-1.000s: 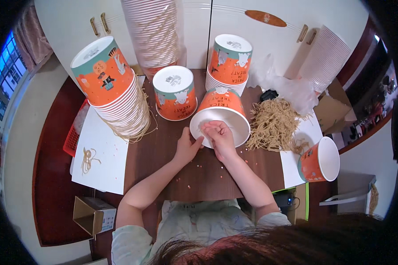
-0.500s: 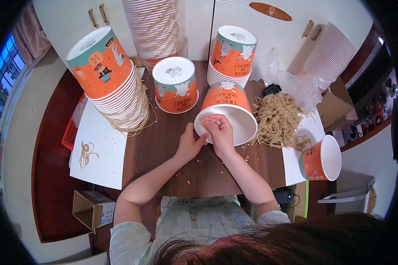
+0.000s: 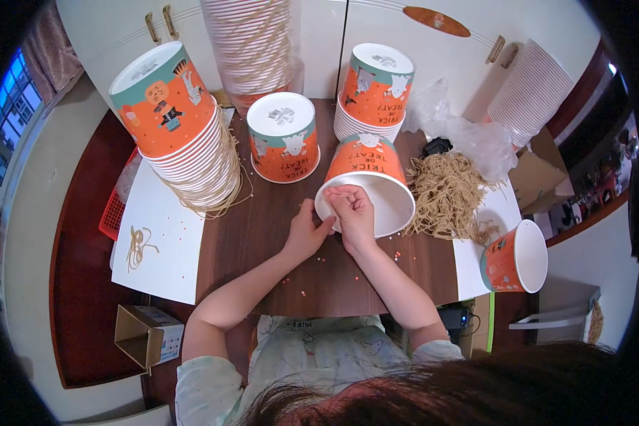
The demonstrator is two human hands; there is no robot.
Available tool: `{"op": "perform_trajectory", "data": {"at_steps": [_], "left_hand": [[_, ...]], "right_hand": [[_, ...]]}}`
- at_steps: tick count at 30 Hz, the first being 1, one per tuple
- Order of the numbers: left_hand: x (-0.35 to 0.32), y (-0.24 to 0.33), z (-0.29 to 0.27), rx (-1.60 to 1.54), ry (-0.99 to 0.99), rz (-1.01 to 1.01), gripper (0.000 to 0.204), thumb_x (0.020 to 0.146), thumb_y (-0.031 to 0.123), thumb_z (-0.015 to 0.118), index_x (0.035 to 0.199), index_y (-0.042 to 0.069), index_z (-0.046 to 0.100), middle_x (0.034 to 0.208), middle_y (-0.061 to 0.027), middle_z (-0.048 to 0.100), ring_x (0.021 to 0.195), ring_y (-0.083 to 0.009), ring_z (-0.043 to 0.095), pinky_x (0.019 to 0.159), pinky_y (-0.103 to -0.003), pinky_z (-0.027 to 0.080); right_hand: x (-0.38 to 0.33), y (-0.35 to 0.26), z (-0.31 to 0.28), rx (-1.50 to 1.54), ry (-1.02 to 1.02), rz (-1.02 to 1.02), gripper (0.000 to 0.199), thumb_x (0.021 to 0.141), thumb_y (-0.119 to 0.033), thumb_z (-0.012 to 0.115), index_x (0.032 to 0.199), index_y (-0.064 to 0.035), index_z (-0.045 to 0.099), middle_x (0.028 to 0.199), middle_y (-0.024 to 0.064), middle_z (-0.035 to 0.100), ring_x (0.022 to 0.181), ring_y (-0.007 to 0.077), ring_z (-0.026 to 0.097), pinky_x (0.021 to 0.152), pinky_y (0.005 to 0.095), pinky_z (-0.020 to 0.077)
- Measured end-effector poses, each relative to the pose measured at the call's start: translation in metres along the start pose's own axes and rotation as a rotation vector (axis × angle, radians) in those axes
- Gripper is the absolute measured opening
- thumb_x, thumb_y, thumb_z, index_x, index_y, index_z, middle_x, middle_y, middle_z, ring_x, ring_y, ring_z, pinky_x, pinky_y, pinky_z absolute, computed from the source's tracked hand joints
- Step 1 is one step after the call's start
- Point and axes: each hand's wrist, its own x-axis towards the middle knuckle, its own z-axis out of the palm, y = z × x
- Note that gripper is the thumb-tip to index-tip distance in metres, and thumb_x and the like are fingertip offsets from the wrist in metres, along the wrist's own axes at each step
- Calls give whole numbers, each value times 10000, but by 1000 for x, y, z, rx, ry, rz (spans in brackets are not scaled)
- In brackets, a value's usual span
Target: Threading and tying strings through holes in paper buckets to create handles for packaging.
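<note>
Far left: a white sheet [image 3: 165, 245] lies on the dark wooden counter [image 3: 263, 234], with a small loose tangle of tan string [image 3: 139, 243] on it.
Upper left: a tilted stack of orange paper buckets [image 3: 181, 135], bound round with string.
Top centre: a tall stack of white cups [image 3: 252, 46]; below it, one upturned orange bucket [image 3: 284, 138] stands on the counter.
Left hand [image 3: 307, 231]: at centre frame, fingers curled against the near rim of the tipped bucket, steadying it.
Tipped bucket [image 3: 368, 186]: orange outside, white inside, lying on its side at centre, its open mouth facing the viewer.
Right hand [image 3: 351, 213]: at the bucket's mouth, fingers pinched narrow on something small at the rim; what they pinch cannot be made out.
Step in hand: it looks like fine work at the rim, perhaps fitting a string.
Next move: likely needs the rim kept steady and a precise pinch.
Right of centre: a heap of tan strings [image 3: 447, 195].
Far right: another orange bucket [image 3: 517, 257] lies on its side.
</note>
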Motion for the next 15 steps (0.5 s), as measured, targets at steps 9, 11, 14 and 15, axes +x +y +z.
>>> {"op": "perform_trajectory", "data": {"at_steps": [9, 11, 14, 15], "left_hand": [[-1, 8, -1, 11, -5, -18, 239, 798, 63, 589, 905, -3, 386, 796, -113, 572, 656, -137, 613, 538, -245, 503], [-1, 6, -1, 5, -2, -17, 237, 797, 62, 588, 904, -3, 387, 796, -113, 572, 654, -138, 613, 539, -246, 502], [-1, 3, -1, 5, 1, -18, 235, 793, 58, 588, 902, -2, 389, 797, -113, 574, 654, -140, 615, 542, -251, 498], [-1, 3, -1, 7, 0, -16, 235, 790, 57, 588, 902, -1, 389, 795, -115, 576, 654, -143, 617, 544, -255, 496]], "right_hand": [[-3, 3, 1, 34, 7, -32, 105, 816, 27, 542, 902, -16, 497, 942, 114, 601, 875, 138, 581, 754, 248, 473], [-4, 4, 2, 42, 11, -43, 104, 816, 29, 541, 898, -18, 497, 943, 112, 599, 876, 138, 580, 756, 249, 472], [-6, 3, 3, 46, 20, -41, 103, 816, 29, 542, 894, -21, 497, 949, 109, 596, 883, 138, 577, 761, 250, 469], [-6, 3, 3, 50, 14, -30, 105, 815, 28, 543, 895, -22, 498, 952, 108, 595, 888, 138, 576, 758, 247, 468]]}}
